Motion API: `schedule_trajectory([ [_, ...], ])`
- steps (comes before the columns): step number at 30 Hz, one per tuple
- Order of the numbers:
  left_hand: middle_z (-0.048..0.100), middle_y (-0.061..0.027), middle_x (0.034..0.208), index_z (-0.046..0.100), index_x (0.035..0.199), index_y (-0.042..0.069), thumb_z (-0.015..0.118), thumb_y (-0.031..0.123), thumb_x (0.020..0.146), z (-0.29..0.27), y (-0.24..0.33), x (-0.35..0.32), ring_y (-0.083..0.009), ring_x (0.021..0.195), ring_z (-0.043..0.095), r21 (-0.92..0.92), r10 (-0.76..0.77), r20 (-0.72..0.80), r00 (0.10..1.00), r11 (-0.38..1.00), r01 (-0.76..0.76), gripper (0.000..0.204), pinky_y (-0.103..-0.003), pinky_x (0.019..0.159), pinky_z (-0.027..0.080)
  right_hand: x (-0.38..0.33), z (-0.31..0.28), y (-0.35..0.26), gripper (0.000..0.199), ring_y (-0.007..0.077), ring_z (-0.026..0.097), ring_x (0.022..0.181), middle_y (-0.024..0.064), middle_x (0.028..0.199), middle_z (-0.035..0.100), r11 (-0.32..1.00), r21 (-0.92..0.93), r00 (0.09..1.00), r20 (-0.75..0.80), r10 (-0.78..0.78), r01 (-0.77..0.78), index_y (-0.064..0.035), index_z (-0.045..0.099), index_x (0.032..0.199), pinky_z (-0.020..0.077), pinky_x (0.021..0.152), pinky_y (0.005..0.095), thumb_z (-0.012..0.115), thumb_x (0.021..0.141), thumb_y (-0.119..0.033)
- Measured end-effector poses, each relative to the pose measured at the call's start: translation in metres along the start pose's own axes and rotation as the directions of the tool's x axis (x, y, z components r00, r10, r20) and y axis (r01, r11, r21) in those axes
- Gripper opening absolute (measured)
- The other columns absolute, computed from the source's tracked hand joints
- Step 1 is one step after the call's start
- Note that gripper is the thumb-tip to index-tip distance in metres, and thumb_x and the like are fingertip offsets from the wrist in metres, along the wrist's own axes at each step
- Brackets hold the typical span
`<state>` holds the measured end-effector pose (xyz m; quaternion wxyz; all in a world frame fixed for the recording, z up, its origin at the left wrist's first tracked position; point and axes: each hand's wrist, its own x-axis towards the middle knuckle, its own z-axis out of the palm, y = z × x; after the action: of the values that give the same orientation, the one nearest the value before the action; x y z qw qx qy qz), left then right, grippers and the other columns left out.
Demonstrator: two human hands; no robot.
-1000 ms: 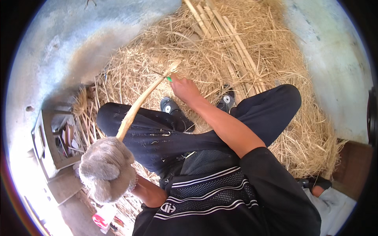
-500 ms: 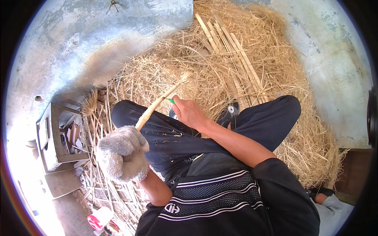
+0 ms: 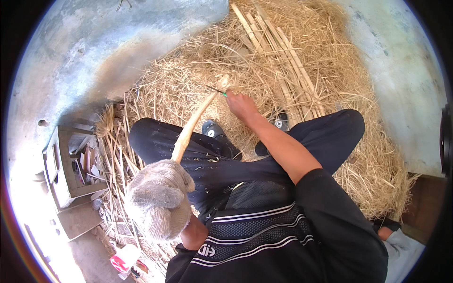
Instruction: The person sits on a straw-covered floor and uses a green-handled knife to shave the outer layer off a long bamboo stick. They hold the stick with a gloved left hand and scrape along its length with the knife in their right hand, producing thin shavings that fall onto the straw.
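Note:
My left hand, in a thick grey knitted glove, is closed round the near end of a pale, curved wooden strip. The strip slants up and away over my left leg. Bare, my right hand grips a small knife with a green handle. Its thin dark blade lies across the strip near the far end, where pale curled shavings stand up. Most of the knife's handle is hidden in my fingers.
Straw-like shavings cover the floor, with long split strips lying on them at the far side. A wooden frame and a red-and-white cup stand at left. Part of another person shows at lower right.
My right hand and the knife have moved away from me along the strip, towards its far end. My gloved left hand has shifted slightly nearer and to the right, still gripping the strip.

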<state>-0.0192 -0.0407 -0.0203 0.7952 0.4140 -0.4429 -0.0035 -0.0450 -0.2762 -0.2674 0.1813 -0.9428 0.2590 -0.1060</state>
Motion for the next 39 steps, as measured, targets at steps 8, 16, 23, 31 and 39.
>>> schedule_trajectory([
  [8, 0.032, -0.0020, 0.045, 0.044, 0.070, 0.004, 0.043, 0.015, 0.088, 0.011, 0.003, 0.010, -0.0131, 0.033, 0.030, -0.058, 0.034, -0.086, 0.996, 0.998, -0.039, 0.022, -0.029, 0.030, 0.031, -0.001, -0.077, -0.045, 0.041, 0.0169, 0.044, 0.048, 0.0061, 0.060, 0.043, 0.735, 0.535, 0.861, 0.492, 0.129, -0.417, -0.0001, 0.051, 0.120, 0.0440, 0.046, 0.0340, 0.042, 0.103, -0.036],
  [16, 0.031, -0.0031, 0.046, 0.043, 0.071, 0.004, 0.043, 0.017, 0.088, 0.022, 0.008, 0.000, -0.0143, 0.034, 0.030, 0.041, -0.007, -0.249, 0.969, 0.999, 0.018, 0.022, -0.030, 0.030, 0.031, -0.080, -0.131, -0.120, 0.025, 0.0398, 0.059, 0.056, 0.0208, 0.058, 0.056, 0.834, 0.492, 0.968, -0.091, -0.235, 0.249, -0.0002, 0.056, 0.096, 0.0446, 0.052, 0.0483, 0.051, 0.098, -0.024],
  [23, 0.028, -0.0010, 0.044, 0.042, 0.069, 0.005, 0.041, 0.015, 0.087, 0.012, 0.006, 0.005, -0.0122, 0.033, 0.026, -0.030, 0.003, -0.236, 0.972, 0.999, -0.011, 0.020, -0.029, 0.029, 0.030, -0.058, -0.099, -0.089, 0.023, 0.0425, 0.060, 0.057, 0.0220, 0.061, 0.059, 0.928, 0.367, 0.992, 0.079, -0.094, 0.059, -0.0015, 0.056, 0.096, 0.0482, 0.054, 0.0499, 0.051, 0.098, -0.024],
  [31, 0.038, -0.0092, 0.045, 0.046, 0.069, 0.001, 0.049, 0.022, 0.086, 0.008, 0.009, 0.004, -0.0196, 0.032, 0.037, -0.025, -0.011, -0.121, 0.993, 1.000, 0.008, 0.027, -0.033, 0.031, 0.037, -0.051, -0.065, -0.048, 0.025, 0.0381, 0.062, 0.053, 0.0209, 0.060, 0.059, 0.960, 0.266, 0.984, 0.176, 0.036, -0.083, -0.0002, 0.056, 0.105, 0.0507, 0.050, 0.0473, 0.048, 0.099, -0.023],
  [39, 0.034, -0.0061, 0.043, 0.042, 0.071, 0.003, 0.043, 0.013, 0.085, 0.011, 0.004, 0.006, -0.0151, 0.030, 0.030, -0.043, 0.008, -0.133, 0.991, 0.999, -0.014, 0.017, -0.030, 0.030, 0.034, -0.064, -0.110, -0.094, 0.027, 0.0388, 0.064, 0.058, 0.0205, 0.060, 0.060, 0.831, 0.417, 0.929, -0.136, -0.343, 0.368, -0.0001, 0.057, 0.103, 0.0504, 0.053, 0.0491, 0.049, 0.099, -0.026],
])
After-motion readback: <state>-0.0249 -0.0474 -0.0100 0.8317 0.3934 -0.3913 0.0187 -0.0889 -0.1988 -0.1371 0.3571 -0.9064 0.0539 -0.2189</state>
